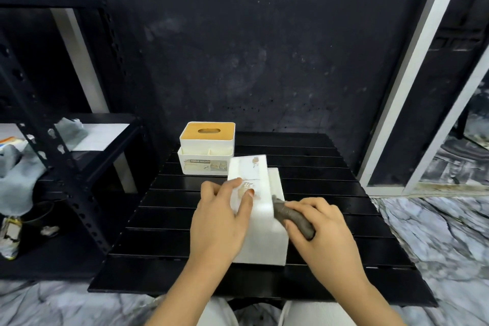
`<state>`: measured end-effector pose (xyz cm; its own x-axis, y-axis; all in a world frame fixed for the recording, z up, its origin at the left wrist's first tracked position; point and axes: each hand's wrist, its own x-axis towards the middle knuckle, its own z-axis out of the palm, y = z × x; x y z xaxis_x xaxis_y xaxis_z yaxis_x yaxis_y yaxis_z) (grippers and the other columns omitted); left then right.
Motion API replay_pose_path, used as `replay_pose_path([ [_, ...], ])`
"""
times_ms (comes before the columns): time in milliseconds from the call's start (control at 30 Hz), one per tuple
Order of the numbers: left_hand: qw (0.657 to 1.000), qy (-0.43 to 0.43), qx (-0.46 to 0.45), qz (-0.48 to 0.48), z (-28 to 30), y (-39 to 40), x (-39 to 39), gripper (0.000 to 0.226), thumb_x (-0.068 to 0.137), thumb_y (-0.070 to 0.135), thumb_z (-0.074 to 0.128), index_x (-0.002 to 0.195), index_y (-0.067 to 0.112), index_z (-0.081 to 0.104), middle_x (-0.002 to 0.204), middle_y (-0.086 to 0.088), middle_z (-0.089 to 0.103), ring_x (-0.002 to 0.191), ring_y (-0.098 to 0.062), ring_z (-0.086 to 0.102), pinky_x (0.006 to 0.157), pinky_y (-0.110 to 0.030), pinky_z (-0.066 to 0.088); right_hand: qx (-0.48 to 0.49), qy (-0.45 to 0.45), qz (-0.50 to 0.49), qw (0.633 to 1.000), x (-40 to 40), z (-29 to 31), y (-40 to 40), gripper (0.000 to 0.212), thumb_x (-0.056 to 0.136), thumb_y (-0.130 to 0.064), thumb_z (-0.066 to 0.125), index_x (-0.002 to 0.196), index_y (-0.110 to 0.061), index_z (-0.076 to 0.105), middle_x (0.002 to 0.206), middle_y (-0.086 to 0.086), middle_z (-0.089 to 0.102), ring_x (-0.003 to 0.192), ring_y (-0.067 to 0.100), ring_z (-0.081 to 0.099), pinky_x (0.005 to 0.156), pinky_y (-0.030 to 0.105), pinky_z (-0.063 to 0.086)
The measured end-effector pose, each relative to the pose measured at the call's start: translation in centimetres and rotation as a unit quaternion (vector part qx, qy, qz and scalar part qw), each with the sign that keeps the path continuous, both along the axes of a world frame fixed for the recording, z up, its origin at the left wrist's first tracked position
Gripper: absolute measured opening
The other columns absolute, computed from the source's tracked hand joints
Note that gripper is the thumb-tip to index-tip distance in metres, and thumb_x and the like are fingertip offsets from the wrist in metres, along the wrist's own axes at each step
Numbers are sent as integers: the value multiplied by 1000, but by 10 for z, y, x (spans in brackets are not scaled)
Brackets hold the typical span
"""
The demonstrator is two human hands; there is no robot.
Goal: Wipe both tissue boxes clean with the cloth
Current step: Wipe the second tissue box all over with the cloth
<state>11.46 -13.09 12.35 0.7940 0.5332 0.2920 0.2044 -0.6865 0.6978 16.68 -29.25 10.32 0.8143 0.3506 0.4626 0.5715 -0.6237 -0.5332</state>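
Tissue boxes sit on the black slatted tabletop: the white box lies near you, the tissue holder with the tan lid stands just behind it at the far left edge. Your left hand presses flat, fingers straight, on the white box's top; your right hand grips the bunched dark cloth against its right upper edge. It looks light and likely to slide or dent, so brace it from above and wipe gently.

2 tissue boxes: white one mid-frame, wood-lidded one behind. 1 cloth. 2 hands: left, right. 1 bench.
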Motion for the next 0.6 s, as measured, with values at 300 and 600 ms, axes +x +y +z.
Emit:
replay_pose_path([
  [300, 980, 55, 177, -68, 0, -2, -18, 75, 77, 75, 21, 142, 40, 34, 122, 13, 33, 118, -5, 30, 99, -23, 24, 20, 39, -84, 995, 24, -1, 0, 28, 84, -33, 60, 112, -36, 59, 109, -17, 51, 95, 6, 37, 59, 19, 32],
  [600, 969, 88, 213, -85, 0, 4, -6, 72, 71, 80, 22, 127, 42, 45, 147, 14, 33, 138, -10, 26, 114, -40, 18, 34, 122, -40, 991, 34, 5, -3, 24, 89, -35, 48, 112, -41, 49, 90, -8, 60, 87, 19, 55, 67, 37, 50],
])
